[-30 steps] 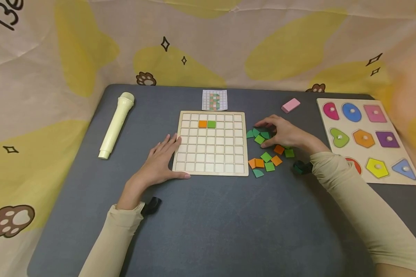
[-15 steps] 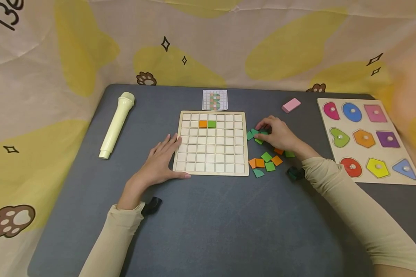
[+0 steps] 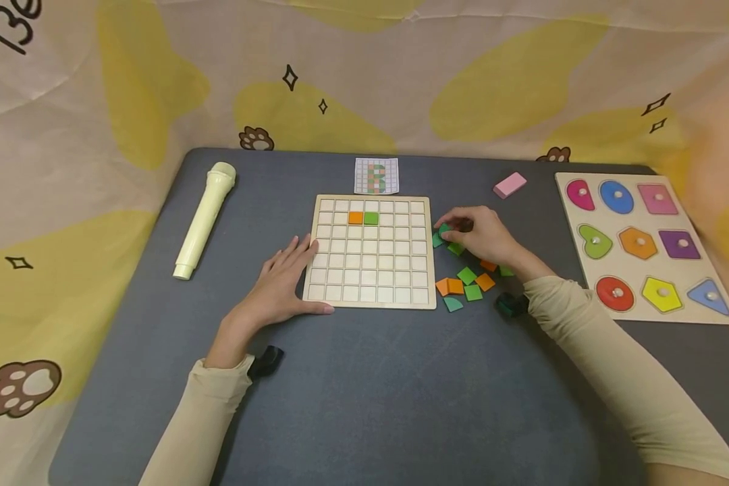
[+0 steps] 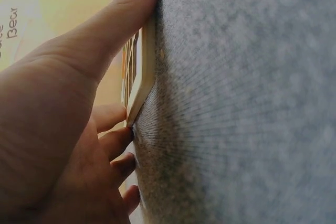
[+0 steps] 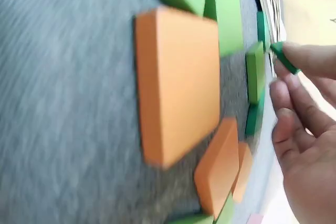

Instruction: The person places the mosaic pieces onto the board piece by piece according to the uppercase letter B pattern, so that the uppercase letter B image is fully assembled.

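A wooden grid board (image 3: 368,266) lies mid-table, with an orange square tile (image 3: 355,217) and a green square tile (image 3: 371,218) side by side in its second row. Against its left side rests my left hand (image 3: 279,283), fingers spread along the edge and thumb at the front corner. To the right of the board, my right hand (image 3: 482,236) pinches a dark green tile (image 5: 285,59) between thumb and finger, over a loose pile of tiles. Several orange tiles (image 5: 181,85) and green tiles (image 3: 466,275) lie below it; the hand covers part of the pile.
Behind the board lies a small pattern card (image 3: 376,176). A pale yellow toy microphone (image 3: 204,219) is at the left. On the right are a pink eraser-like block (image 3: 509,185) and a knobbed shape puzzle (image 3: 638,260). A printed cloth (image 3: 364,88) hangs behind the table.
My right hand has moved left across the pile toward the board's right edge and has taken hold of a dark green tile. My left hand has stayed put.
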A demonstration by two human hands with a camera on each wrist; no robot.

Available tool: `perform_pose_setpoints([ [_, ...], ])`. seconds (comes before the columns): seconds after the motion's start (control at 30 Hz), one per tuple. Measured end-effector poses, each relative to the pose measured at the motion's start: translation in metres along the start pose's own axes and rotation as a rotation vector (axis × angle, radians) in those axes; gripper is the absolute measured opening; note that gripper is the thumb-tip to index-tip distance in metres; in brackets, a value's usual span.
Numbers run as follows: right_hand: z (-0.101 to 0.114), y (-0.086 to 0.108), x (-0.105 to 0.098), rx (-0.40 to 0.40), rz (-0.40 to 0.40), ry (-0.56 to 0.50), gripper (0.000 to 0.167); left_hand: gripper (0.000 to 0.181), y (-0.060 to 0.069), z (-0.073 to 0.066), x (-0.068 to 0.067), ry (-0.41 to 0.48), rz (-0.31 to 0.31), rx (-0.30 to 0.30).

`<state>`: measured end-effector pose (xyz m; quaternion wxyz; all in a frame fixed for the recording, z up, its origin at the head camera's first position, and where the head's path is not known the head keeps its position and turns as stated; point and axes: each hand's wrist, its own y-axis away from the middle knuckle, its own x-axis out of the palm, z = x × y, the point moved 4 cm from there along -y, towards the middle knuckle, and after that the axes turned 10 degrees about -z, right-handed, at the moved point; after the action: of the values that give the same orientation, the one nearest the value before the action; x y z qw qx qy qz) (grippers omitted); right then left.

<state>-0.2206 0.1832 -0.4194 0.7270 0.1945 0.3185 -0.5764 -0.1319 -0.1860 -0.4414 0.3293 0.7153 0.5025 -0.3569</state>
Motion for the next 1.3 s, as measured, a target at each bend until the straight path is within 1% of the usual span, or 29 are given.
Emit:
perform_pose_setpoints([
  [0.1, 0.003, -0.003, 0.004, 0.003, -0.037, -0.049, 0.011, 0.126, 0.000, 0.000, 0.000, -0.001, 0.000, 0.000],
  [0.3, 0.010, -0.007, 0.017, 0.017, -0.112, -0.120, 0.012, 0.125, 0.001, -0.001, 0.000, 0.010, -0.003, 0.005],
  [0.4, 0.014, -0.009, 0.023, 0.028, -0.122, -0.139, 0.012, 0.125, 0.001, -0.002, 0.000, 0.011, 0.000, 0.003],
  [0.53, 0.021, -0.013, 0.030, 0.054, -0.106, -0.162, 0.011, 0.125, 0.002, -0.002, -0.001, 0.007, -0.001, 0.001],
  [0.73, 0.029, -0.025, 0.038, 0.041, -0.085, -0.162, 0.011, 0.125, 0.001, -0.001, 0.000, 0.004, -0.007, 0.003],
  [1.1, 0.038, -0.044, 0.052, 0.107, -0.115, -0.097, 0.013, 0.125, 0.001, -0.001, 0.000, 0.003, -0.004, 0.004],
  [1.3, 0.042, -0.050, 0.058, 0.106, -0.110, -0.085, 0.013, 0.126, 0.001, 0.000, 0.000, 0.001, -0.002, 0.003],
])
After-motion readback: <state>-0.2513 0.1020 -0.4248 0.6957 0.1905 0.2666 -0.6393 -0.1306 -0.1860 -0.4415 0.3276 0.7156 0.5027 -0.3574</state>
